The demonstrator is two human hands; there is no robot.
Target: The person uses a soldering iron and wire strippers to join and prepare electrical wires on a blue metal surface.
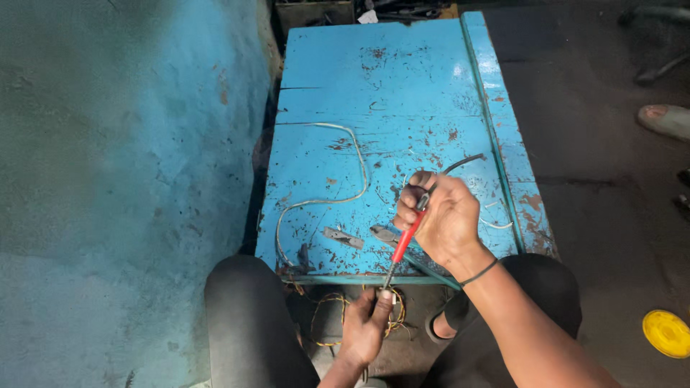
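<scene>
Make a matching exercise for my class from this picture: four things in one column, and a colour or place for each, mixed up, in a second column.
Things:
1. screwdriver
2. pale wire
3. round lid
4. pliers

Colour or place:
A. yellow, on the floor
B. lying on the blue table, touched by no hand
C. red handle, in the right hand
D. looping across the table top

Pairs: 1-C, 2-D, 3-A, 4-B

1. Single view from a camera worn on the person's head, tilted steeply downward.
2. It faces forward over the knees onto a chipped blue table (402,93).
3. Close range: both hands fill the lower centre.
</scene>
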